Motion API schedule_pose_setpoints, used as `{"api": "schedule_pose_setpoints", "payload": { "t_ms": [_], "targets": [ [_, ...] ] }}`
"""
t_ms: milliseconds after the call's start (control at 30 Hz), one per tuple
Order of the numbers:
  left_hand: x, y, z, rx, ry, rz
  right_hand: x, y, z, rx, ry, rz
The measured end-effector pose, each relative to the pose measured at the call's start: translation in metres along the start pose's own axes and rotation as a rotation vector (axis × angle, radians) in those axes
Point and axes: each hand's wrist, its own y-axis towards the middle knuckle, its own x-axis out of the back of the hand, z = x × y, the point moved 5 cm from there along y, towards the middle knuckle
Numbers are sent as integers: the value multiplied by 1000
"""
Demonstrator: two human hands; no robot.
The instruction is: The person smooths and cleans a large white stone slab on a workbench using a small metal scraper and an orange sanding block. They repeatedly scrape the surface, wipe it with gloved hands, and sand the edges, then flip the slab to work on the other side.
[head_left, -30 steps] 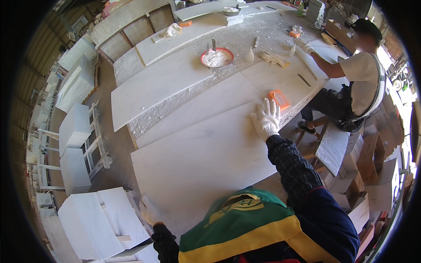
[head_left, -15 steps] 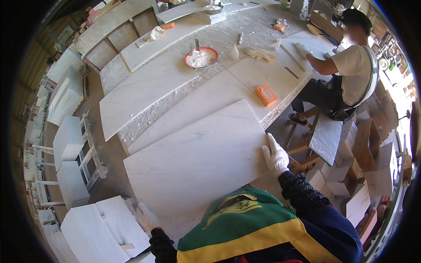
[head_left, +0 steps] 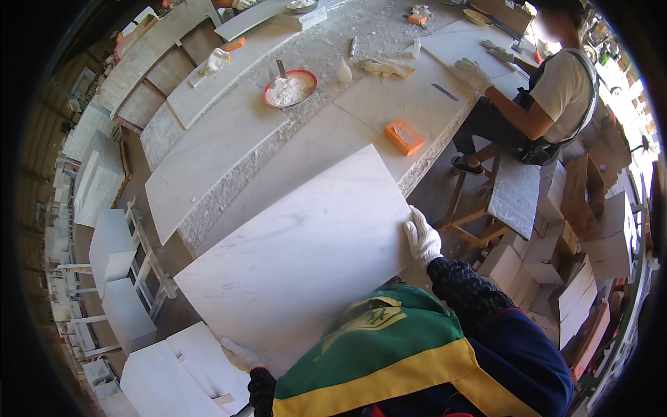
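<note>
A large white marble slab [head_left: 306,243] with faint grey veins is held tilted between my hands, its far part over the worktable. My right hand [head_left: 422,238], in a white knitted glove, grips its right edge with the fingers along the rim. My left hand [head_left: 240,354], also gloved, is at the near left edge, and its fingers are partly hidden by the slab. Beyond the slab, an orange block [head_left: 404,137] lies on the marble-topped table [head_left: 326,139]. My green and yellow apron [head_left: 389,333] is close against the slab's near edge.
A red-rimmed bowl of white powder [head_left: 290,89], a white bottle [head_left: 344,70] and gloves [head_left: 388,67] lie farther back. At the right a co-worker [head_left: 549,90] sits on a bench [head_left: 514,198] beside cardboard boxes [head_left: 542,264]. More slabs [head_left: 167,375] stand at my left.
The slab and both my hands have shifted slightly, and the slab tilts more steeply. My view has turned a little to the right. The co-worker's gloved hand has lifted off the table.
</note>
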Motion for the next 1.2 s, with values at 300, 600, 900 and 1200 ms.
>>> {"api": "schedule_pose_setpoints", "payload": {
  "t_ms": [300, 600, 900, 1200],
  "targets": [
    [-5, 5, 3, -34, -37, 17, -2, 2, -4, -46, 36, -16],
    [-3, 5, 6, -497, 594, -89, 0, 0, 1, 4, 28, -47],
    [5, 3, 18, -83, 68, 133, 4, 8, 6, -88, 60, 48],
    [0, -72, 38, 263, -126, 121, 20, 44, 18, 55, 60, -67]
  ]
}}
